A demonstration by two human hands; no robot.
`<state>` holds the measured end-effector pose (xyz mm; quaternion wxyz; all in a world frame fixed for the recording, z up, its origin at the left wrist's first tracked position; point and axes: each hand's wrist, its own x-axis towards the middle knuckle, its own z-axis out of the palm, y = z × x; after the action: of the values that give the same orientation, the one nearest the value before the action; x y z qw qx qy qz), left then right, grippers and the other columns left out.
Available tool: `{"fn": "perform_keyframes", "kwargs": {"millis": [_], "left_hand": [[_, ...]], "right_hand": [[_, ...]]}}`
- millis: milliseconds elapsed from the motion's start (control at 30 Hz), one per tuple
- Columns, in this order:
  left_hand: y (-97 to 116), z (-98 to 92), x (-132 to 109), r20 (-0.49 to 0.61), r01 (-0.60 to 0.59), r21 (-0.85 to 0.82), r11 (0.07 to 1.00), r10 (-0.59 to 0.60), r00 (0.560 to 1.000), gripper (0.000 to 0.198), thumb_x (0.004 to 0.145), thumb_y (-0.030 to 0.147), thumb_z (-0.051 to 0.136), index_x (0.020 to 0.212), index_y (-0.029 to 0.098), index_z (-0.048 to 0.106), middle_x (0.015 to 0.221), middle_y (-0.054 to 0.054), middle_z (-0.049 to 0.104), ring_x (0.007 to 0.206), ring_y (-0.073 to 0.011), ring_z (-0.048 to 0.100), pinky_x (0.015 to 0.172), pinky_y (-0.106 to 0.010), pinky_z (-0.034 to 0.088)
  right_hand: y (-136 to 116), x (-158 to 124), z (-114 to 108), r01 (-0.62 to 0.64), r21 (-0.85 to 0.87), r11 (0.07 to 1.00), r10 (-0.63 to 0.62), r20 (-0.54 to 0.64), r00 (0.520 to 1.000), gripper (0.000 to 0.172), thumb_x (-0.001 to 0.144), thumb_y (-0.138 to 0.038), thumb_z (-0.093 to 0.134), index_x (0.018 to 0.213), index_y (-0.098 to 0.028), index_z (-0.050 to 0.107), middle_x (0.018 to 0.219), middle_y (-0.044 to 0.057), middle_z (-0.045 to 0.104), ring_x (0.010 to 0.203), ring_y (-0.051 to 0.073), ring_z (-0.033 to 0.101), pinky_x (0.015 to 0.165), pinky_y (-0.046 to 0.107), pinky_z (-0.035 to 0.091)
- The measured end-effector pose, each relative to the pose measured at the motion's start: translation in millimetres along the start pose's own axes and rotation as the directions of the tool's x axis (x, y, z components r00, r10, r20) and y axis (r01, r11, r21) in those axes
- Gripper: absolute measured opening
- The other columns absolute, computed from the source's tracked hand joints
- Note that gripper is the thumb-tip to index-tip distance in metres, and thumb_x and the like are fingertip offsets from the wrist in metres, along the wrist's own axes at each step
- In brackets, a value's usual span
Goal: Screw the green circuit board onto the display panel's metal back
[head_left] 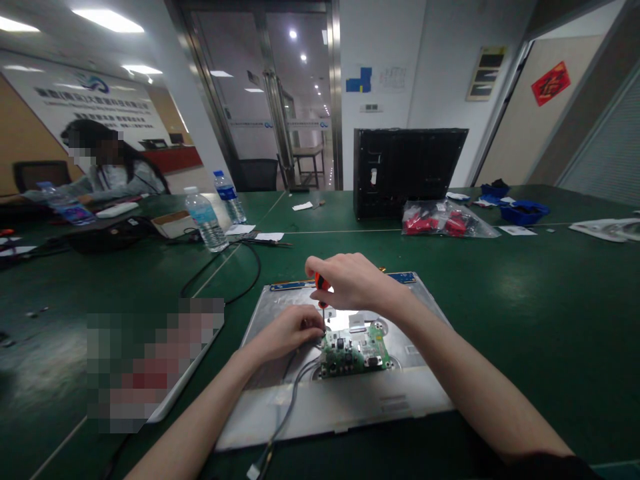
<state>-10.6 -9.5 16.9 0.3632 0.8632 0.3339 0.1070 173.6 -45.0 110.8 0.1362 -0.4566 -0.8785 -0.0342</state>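
My right hand [353, 280] is closed around the red and black handle of a small screwdriver [323, 293], held upright with its tip down at the left edge of a green circuit board [354, 353]. The board sits on the silver metal back of a flat panel [345, 400] lying on the green table. My left hand [290, 330] rests on the panel just left of the board, fingers pinched together at the screwdriver's tip; what they hold is too small to see. Grey cables [293, 393] run from the board toward me.
A blurred flat object [150, 363] lies left of the panel. Two water bottles [206, 219] and black cables stand further back left. A black case [405, 170], a plastic bag of red parts [445, 220] and blue bins [524, 212] are at the back. Another person [107, 167] sits far left.
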Motion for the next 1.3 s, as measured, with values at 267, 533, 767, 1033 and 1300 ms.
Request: {"fn": "perform_keyframes", "kwargs": {"millis": [267, 533, 767, 1033, 1300], "left_hand": [[1.2, -0.8, -0.7, 0.003, -0.012, 0.002, 1.0, 0.012, 1.0, 0.01, 0.08, 0.021, 0.057, 0.077, 0.016, 0.065, 0.067, 0.0, 0.062, 0.067, -0.0159, 0.055, 0.062, -0.025, 0.042], [0.2, -0.7, -0.5, -0.003, -0.026, 0.009, 1.0, 0.026, 1.0, 0.011, 0.081, 0.022, 0.057, 0.076, 0.016, 0.066, 0.068, -0.001, 0.063, 0.069, -0.0164, 0.056, 0.063, -0.025, 0.042], [1.0, -1.3, -0.2, -0.011, -0.019, -0.001, 1.0, 0.019, 1.0, 0.01, 0.08, 0.021, 0.057, 0.075, 0.017, 0.064, 0.068, 0.001, 0.062, 0.068, -0.0165, 0.056, 0.064, -0.026, 0.042], [4.0, -2.6, 0.1, -0.013, -0.013, 0.007, 1.0, 0.013, 1.0, 0.01, 0.08, 0.021, 0.058, 0.076, 0.016, 0.065, 0.07, 0.0, 0.062, 0.068, -0.0163, 0.055, 0.063, -0.026, 0.042], [3.6, -0.6, -1.1, -0.017, -0.003, 0.039, 0.999, 0.003, 1.0, 0.01, 0.08, 0.021, 0.057, 0.075, 0.017, 0.064, 0.07, 0.0, 0.062, 0.069, -0.0167, 0.056, 0.065, -0.026, 0.042]], "right_hand": [[2.6, -1.7, -3.8, 0.011, 0.014, 1.0, -0.011, -0.019, 1.0, 0.023, 0.087, -0.032, 0.058, 0.106, -0.02, 0.053, 0.088, 0.004, 0.07, 0.07, 0.016, 0.058, 0.052, 0.026, 0.021], [4.3, -1.3, -5.9, -0.01, 0.024, 1.0, 0.011, -0.015, 1.0, 0.025, 0.086, -0.033, 0.059, 0.106, -0.019, 0.054, 0.086, 0.004, 0.069, 0.069, 0.015, 0.056, 0.053, 0.026, 0.02], [3.7, -1.5, -6.3, -0.005, 0.027, 1.0, 0.005, 0.006, 1.0, 0.024, 0.087, -0.032, 0.056, 0.107, -0.02, 0.053, 0.09, 0.004, 0.069, 0.071, 0.016, 0.057, 0.054, 0.027, 0.021], [2.1, -0.8, -4.8, 0.008, 0.031, 0.999, -0.009, 0.018, 1.0, 0.024, 0.087, -0.032, 0.057, 0.108, -0.021, 0.052, 0.09, 0.004, 0.069, 0.071, 0.016, 0.057, 0.054, 0.027, 0.021], [0.8, -1.2, -1.4, 0.015, -0.003, 1.0, -0.015, -0.007, 1.0, 0.023, 0.086, -0.031, 0.057, 0.106, -0.02, 0.054, 0.088, 0.003, 0.07, 0.07, 0.016, 0.057, 0.053, 0.028, 0.018]]}}
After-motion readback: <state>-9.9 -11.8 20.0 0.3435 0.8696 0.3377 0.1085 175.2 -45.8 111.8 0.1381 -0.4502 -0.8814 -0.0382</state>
